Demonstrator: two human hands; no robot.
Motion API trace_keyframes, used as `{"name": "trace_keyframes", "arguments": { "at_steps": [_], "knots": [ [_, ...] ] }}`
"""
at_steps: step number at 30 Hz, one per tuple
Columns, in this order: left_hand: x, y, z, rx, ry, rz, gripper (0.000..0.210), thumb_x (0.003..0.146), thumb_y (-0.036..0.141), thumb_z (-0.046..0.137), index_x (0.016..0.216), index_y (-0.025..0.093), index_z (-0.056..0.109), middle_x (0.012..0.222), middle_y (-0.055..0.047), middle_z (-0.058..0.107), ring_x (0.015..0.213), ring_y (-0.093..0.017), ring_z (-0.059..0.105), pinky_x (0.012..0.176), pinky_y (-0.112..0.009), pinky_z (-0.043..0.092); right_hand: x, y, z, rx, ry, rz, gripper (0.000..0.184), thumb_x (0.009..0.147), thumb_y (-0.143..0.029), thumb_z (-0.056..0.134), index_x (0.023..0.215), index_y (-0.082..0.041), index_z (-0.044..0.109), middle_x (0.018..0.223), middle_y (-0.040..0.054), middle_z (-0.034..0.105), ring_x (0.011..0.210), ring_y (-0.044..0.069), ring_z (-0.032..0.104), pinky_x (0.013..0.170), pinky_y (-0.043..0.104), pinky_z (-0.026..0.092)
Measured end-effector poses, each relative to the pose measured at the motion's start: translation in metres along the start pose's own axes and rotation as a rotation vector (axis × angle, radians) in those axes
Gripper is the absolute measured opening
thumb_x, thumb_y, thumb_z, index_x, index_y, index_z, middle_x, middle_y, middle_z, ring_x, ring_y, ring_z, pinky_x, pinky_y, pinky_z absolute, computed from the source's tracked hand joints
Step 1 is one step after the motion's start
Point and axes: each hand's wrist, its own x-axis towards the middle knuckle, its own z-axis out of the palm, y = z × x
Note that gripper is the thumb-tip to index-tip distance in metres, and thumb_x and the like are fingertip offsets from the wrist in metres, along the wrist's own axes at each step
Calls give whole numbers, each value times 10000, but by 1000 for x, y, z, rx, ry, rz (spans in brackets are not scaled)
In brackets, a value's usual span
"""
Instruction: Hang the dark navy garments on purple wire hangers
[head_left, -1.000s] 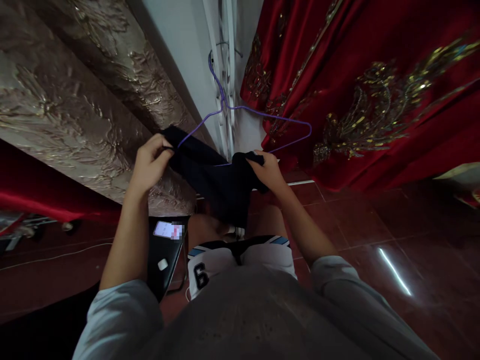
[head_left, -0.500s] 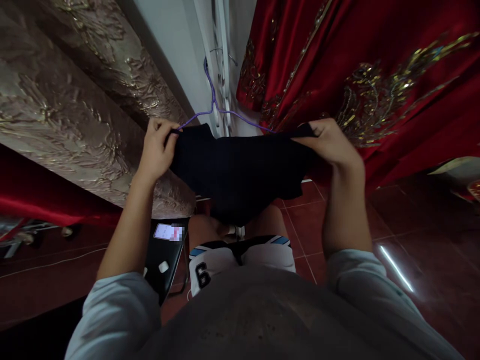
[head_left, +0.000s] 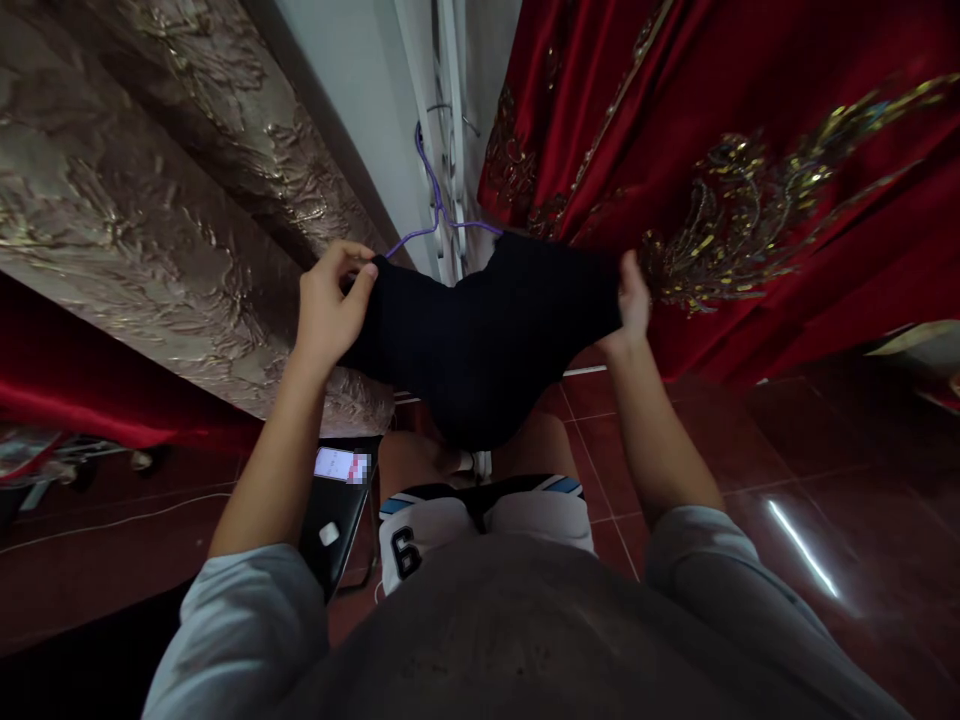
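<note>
A dark, nearly black shirt [head_left: 480,340] hangs spread on a purple hanger [head_left: 436,205], its neckline dipping in the middle. The hanger's hook and upper wire show above the cloth; both ends of the wire are covered. At the shirt's left shoulder, my left hand [head_left: 335,300] pinches cloth between thumb and fingers, close to the hanger wire. My right hand [head_left: 634,300] is at the right side edge and holds that side out. It is slightly blurred, and part of it is behind the cloth.
Left of me hangs beige embossed fabric [head_left: 187,220]; at right, red fabric with gold sequins [head_left: 750,210]. White upright rails [head_left: 454,80] stand behind the hanger. A phone [head_left: 337,464] and a small white case [head_left: 328,534] lie on a black seat [head_left: 319,570]. The floor [head_left: 697,450] is red tile.
My right hand has moved from pinching the top edge down to the shirt's right side. The right shoulder of the shirt now covers more of the hanger. My left hand has shifted slightly right.
</note>
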Motion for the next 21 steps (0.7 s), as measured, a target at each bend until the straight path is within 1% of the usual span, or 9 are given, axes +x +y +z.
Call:
{"name": "trace_keyframes", "arguments": {
  "at_steps": [3, 7, 9, 11, 14, 16, 18, 20, 21],
  "knots": [
    [7, 0, 3, 10, 27, -2, 336, 1006, 526, 523, 1070, 227, 665, 969, -42, 727, 929, -210, 676, 902, -346, 537, 11, -9, -13, 89, 45, 164, 977, 975, -754, -27, 1013, -195, 772, 1104, 118, 771, 1203, 251, 676, 910, 491, 532],
    [18, -12, 14, 31, 73, 5, 278, 955, 473, 620, 1062, 220, 666, 1010, -59, 727, 1033, -251, 670, 983, -398, 517, 20, -43, 3, 246, 25, 291, 981, 951, -779, -19, 926, -216, 784, 1120, 85, 769, 1289, 269, 627, 901, 476, 516],
    [17, -19, 15, 13, 79, 8, 228, 976, 414, 581, 1066, 226, 674, 1071, -69, 728, 1090, -257, 662, 1030, -414, 498, 15, -58, 18, 425, -121, 338, 815, 907, -850, 254, 999, -235, 781, 1069, 87, 778, 1225, 286, 666, 882, 455, 560],
    [11, -22, 13, -9, 82, 18, 229, 1009, 382, 512, 1064, 236, 680, 1121, -72, 722, 1130, -251, 655, 1057, -418, 488, 5, -66, 32, 538, -380, 363, 625, 825, -785, 578, 1080, -248, 771, 1056, 75, 781, 1152, 294, 703, 890, 438, 588],
    [-5, -15, 9, -19, 92, 30, 284, 1043, 424, 437, 1085, 250, 657, 1149, -76, 707, 1162, -244, 658, 1058, -422, 505, -10, -61, 50, 461, -630, 300, 466, 861, -586, 695, 1174, -245, 746, 1185, 77, 755, 1174, 277, 693, 1015, 447, 555],
    [-13, 0, 9, -61, 88, 33, 304, 1052, 475, 421, 1162, 258, 603, 1181, -83, 692, 1179, -246, 669, 1059, -438, 515, -17, -51, 66, 285, -569, 182, 554, 876, -514, 700, 1360, -247, 650, 1408, 102, 644, 1328, 287, 596, 1134, 477, 476],
    [-18, 22, 14, -169, 37, 50, 327, 1047, 518, 445, 1234, 269, 545, 1205, -83, 686, 1200, -252, 678, 1071, -462, 518, -20, -40, 88, 56, -471, 57, 850, 818, -464, 764, 1564, -233, 429, 1627, 135, 400, 1513, 325, 382, 1243, 521, 339],
    [-19, 47, 22, -335, -69, 66, 359, 1018, 547, 520, 1249, 273, 530, 1180, -70, 705, 1227, -262, 676, 1091, -490, 512, -23, -30, 113, -138, -404, -50, 1078, 755, -453, 808, 1641, -208, 245, 1708, 149, 190, 1596, 364, 157, 1294, 572, 189],
    [-18, 57, 28, -432, -133, 64, 377, 994, 554, 569, 1235, 266, 543, 1157, -65, 719, 1242, -270, 670, 1105, -501, 506, -23, -24, 124, -187, -380, -85, 1104, 746, -462, 805, 1645, -212, 216, 1710, 148, 166, 1602, 380, 106, 1294, 600, 145]
  ]
}}
